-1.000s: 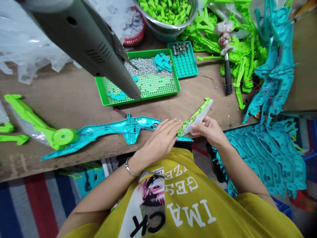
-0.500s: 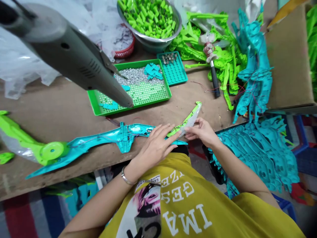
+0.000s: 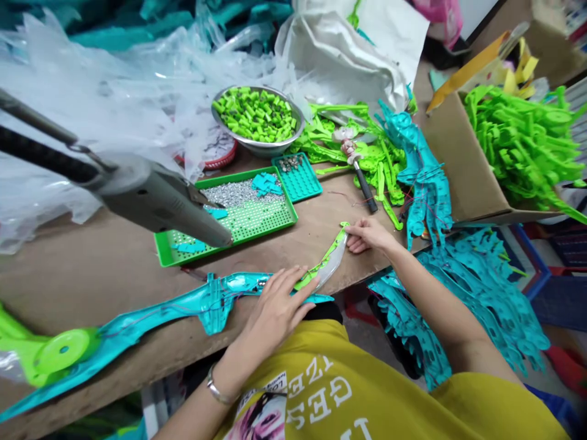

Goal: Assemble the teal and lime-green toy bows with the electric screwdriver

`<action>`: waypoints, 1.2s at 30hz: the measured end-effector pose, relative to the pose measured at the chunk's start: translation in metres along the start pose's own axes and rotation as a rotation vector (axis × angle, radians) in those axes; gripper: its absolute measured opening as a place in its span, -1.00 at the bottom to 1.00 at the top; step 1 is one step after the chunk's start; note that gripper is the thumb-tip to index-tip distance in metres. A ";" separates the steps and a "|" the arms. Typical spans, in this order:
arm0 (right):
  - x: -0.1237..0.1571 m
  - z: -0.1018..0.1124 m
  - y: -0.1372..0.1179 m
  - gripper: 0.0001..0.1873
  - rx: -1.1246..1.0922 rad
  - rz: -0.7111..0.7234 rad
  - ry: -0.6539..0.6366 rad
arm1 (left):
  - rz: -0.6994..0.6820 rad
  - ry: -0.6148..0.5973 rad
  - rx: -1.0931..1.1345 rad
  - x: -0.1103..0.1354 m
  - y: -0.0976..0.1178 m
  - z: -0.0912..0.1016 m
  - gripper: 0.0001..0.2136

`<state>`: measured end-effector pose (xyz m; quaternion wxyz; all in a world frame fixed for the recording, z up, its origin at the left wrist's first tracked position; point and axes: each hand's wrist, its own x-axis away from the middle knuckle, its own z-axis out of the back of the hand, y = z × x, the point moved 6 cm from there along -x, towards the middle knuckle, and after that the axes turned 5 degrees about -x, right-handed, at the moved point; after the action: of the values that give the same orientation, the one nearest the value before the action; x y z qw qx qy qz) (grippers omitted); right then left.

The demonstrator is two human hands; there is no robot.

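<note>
A long turquoise plastic half-shell (image 3: 160, 311), shaped like a toy bow and carrying thin wires, lies along the table's front edge. My left hand (image 3: 275, 305) rests palm-down over its right end with fingers stretched, covering the joint there. From under those fingers a curved lime-green plastic arm (image 3: 324, 261) with a clear strip sticks out to the upper right. My right hand (image 3: 369, 235) pinches the far tip of that arm between thumb and fingers. At the shell's left end sits a lime-green round piece (image 3: 64, 349).
A grey electric screwdriver (image 3: 169, 198) hangs over a green tray (image 3: 238, 231) of screws. Behind stand a small turquoise tray (image 3: 302, 183) and a metal bowl (image 3: 270, 146) of green pieces. Right are a black-handled tool (image 3: 364, 189), turquoise shells (image 3: 424, 177) and a cardboard box (image 3: 468, 165).
My right hand has slid from the middle of the curved green arm up to its tip. My left hand stays on the joint. The camera view has tilted up.
</note>
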<state>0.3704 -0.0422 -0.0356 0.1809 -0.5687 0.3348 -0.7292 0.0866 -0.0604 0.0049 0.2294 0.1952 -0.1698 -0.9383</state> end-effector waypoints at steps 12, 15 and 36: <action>0.015 -0.006 -0.016 -0.55 0.260 0.116 0.059 | -0.062 0.075 -0.098 -0.001 0.000 -0.002 -0.62; 0.035 0.025 -0.044 -0.65 0.374 0.281 0.241 | -0.069 0.075 -0.092 -0.001 -0.001 -0.001 -0.60; 0.134 0.345 -0.126 -0.65 0.949 0.429 1.567 | -0.028 0.170 -0.005 0.000 -0.005 0.053 -0.36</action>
<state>0.6750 -0.1363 0.1912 0.2474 0.2912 0.1266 -0.9154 0.0618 -0.0438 0.0485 0.2302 0.2762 -0.1447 -0.9218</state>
